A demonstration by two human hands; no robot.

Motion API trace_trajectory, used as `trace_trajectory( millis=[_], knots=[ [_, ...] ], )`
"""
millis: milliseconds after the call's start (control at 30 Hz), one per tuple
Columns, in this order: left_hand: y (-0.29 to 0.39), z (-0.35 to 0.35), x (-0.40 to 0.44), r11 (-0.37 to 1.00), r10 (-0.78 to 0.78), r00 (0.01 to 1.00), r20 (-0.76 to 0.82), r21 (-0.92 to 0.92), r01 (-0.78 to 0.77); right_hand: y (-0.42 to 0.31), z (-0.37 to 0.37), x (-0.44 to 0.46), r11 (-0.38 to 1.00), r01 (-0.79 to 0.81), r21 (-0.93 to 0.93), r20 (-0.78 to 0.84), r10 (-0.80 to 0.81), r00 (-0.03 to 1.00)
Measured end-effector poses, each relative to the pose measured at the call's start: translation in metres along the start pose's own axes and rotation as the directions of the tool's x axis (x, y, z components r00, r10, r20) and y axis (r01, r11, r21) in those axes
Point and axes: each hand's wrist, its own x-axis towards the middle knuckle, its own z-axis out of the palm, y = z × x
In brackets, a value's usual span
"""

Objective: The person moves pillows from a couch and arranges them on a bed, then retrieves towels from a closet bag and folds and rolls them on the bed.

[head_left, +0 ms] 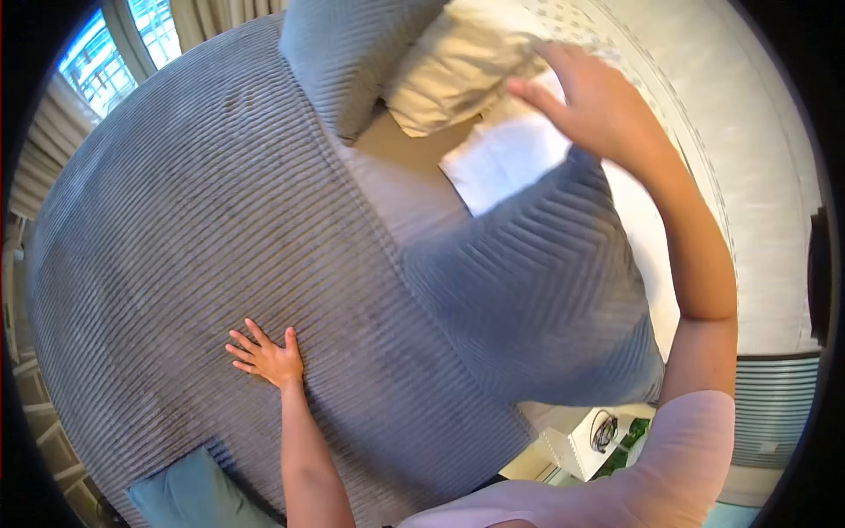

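My left hand (267, 358) lies flat with spread fingers on the grey ribbed bedspread (202, 211). Raised over the head end of the bed, my right hand (585, 101) has its thumb apart from the fingers and holds nothing that I can see. Below it a blue-grey pillow with a chevron pattern (546, 290) rests on the bedspread's edge. Behind that lies a white pillow (510, 158), partly covered. A cream pillow (458, 66) is close to my right fingertips, and a second blue-grey pillow (352, 62) leans beside it.
A teal cushion (198, 493) lies at the near left on the bed. By the bed's near side stands a white bedside table (576, 440) with a coiled black cable (604, 431). Curtains (48, 132) hang by a window (97, 62) at the far left.
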Motion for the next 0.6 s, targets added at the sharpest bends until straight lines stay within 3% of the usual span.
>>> trace_trajectory(
  millis=[33, 100, 167, 200, 300, 333, 367, 400, 467, 533, 600],
  knots=[
    [0.000, 0.000, 0.000, 1.000, -0.003, 1.000, -0.014, 0.004, 0.003, 0.000, -0.008, -0.033, 0.995, -0.100, 0.008, 0.098, 0.098, 0.990],
    [0.000, -0.005, -0.001, 1.000, -0.012, 1.000, 0.002, 0.019, 0.012, 0.014, 0.002, -0.086, 0.990, -0.143, 0.010, 0.163, 0.140, 0.977],
    [0.004, -0.016, 0.000, 0.999, -0.024, 0.999, 0.025, 0.038, 0.023, 0.018, 0.009, -0.114, 0.951, -0.271, 0.152, 0.298, 0.217, 0.930],
    [0.013, -0.037, 0.004, 0.993, -0.075, 0.984, 0.164, 0.099, 0.059, 0.031, 0.032, -0.124, 0.937, -0.248, 0.244, 0.212, 0.198, 0.957],
    [0.027, -0.047, -0.006, 0.994, -0.060, 0.995, 0.079, -0.086, 0.067, 0.047, 0.039, -0.126, 0.894, -0.216, 0.393, 0.085, 0.199, 0.976],
    [0.047, -0.065, -0.018, 0.955, 0.072, 0.997, -0.003, -0.288, -0.070, 0.046, 0.032, -0.125, 0.883, -0.211, 0.419, 0.069, 0.200, 0.977],
    [0.076, -0.088, -0.034, 0.848, 0.169, 0.983, 0.072, -0.519, -0.108, 0.046, 0.025, -0.126, 0.875, -0.202, 0.440, 0.064, 0.194, 0.979],
    [0.108, -0.112, -0.050, 0.651, 0.284, 0.950, 0.129, -0.754, -0.092, 0.044, 0.019, -0.126, 0.867, -0.191, 0.460, 0.057, 0.187, 0.981],
    [0.163, -0.126, -0.088, 0.398, 0.455, 0.849, 0.267, -0.914, 0.074, 0.048, 0.021, -0.120, 0.854, -0.130, 0.505, -0.022, 0.163, 0.986],
    [0.232, -0.110, -0.122, 0.057, 0.452, 0.825, 0.339, -0.934, 0.353, 0.043, 0.026, -0.112, 0.839, -0.135, 0.527, -0.012, 0.166, 0.986],
    [0.253, -0.104, -0.129, 0.091, 0.353, 0.828, 0.436, -0.897, 0.433, 0.044, 0.042, -0.100, 0.871, -0.115, 0.477, -0.013, 0.138, 0.990]
  ],
)
